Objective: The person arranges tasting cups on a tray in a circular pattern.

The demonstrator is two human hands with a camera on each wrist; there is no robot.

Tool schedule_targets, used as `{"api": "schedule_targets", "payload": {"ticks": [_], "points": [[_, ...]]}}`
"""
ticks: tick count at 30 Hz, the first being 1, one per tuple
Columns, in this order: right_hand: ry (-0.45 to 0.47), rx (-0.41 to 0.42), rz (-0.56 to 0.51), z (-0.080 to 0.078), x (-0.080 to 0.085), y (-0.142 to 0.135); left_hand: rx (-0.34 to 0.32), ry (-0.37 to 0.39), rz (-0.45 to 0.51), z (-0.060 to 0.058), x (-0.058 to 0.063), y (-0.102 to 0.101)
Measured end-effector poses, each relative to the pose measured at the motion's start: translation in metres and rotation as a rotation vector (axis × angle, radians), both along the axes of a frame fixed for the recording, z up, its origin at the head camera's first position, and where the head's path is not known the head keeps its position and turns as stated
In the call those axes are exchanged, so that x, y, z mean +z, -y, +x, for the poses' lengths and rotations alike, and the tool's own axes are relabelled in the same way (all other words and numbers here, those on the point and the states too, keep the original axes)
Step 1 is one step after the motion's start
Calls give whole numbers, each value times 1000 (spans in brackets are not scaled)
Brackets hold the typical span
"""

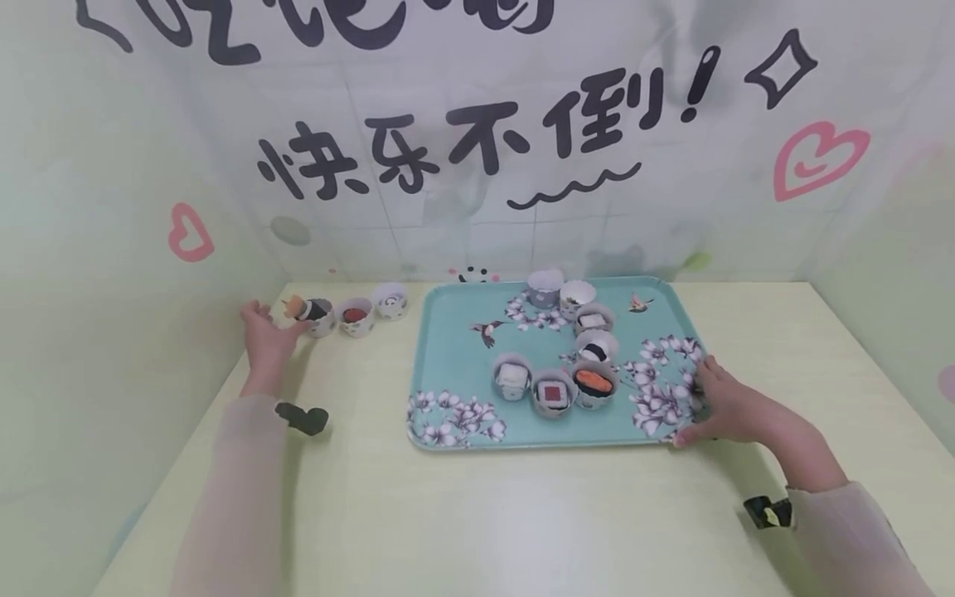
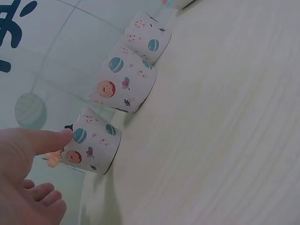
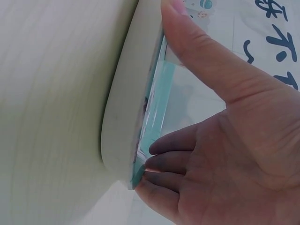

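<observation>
My left hand [image 1: 270,344] is beside the leftmost paper cup [image 2: 96,140], on the table at the far left. Its thumb is straight, with the tip right at the cup's scalloped rim; the other fingers are bent and apart from the cup. That cup holds a dark-banded toy sushi piece [image 1: 315,310] with an orange part sticking out over the rim. My right hand [image 1: 734,406] spans the near right corner of the teal floral tray [image 1: 455,340], thumb on the front edge and fingers at the right edge.
Beside the leftmost cup stand a cup with a red filling [image 1: 356,317] and another paper cup [image 1: 391,302]. Several cups form a curve on the tray, including one with an orange-topped piece [image 1: 593,381]. A printed wall covering [image 1: 448,215] rises behind the table.
</observation>
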State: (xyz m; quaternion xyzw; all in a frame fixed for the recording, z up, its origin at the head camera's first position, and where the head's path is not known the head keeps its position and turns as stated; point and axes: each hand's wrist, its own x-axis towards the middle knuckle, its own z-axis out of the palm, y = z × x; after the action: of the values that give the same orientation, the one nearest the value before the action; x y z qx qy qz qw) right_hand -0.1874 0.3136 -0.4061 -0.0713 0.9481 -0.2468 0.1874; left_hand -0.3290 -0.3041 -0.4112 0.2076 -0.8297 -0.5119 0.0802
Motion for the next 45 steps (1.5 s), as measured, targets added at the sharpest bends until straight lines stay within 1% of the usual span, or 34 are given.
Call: {"api": "schedule_targets", "payload": {"ticks": [3, 7, 10, 12, 15, 23, 27, 33, 37, 41, 45], "points": [[3, 2, 9, 2, 0, 1, -12, 13, -3, 0, -4, 3], [-1, 9, 33, 3, 0, 3, -54, 21, -28, -2, -9, 7], [-8, 14, 43, 4, 1, 4, -82, 30, -45, -4, -10, 7], [-13, 18, 46, 4, 1, 4, -87, 36, -53, -5, -11, 6], [-19, 24, 42, 4, 1, 4, -79, 42, -56, -5, -10, 5], [-15, 21, 25, 2, 1, 4, -31, 43, -73, -3, -11, 6], [-20, 23, 27, 3, 2, 4, -23, 36, -68, -1, -6, 5], [-24, 28, 43, 2, 1, 3, -20, 20, -63, 3, 4, 2], [-25, 31, 49, 2, 1, 2, -21, -25, -74, 3, 12, -2], [-18, 22, 55, 2, 2, 1, -52, -75, -87, 3, 20, -8], [-14, 17, 63, 2, 2, 1, -96, -96, -94, 4, 29, -17]]}}
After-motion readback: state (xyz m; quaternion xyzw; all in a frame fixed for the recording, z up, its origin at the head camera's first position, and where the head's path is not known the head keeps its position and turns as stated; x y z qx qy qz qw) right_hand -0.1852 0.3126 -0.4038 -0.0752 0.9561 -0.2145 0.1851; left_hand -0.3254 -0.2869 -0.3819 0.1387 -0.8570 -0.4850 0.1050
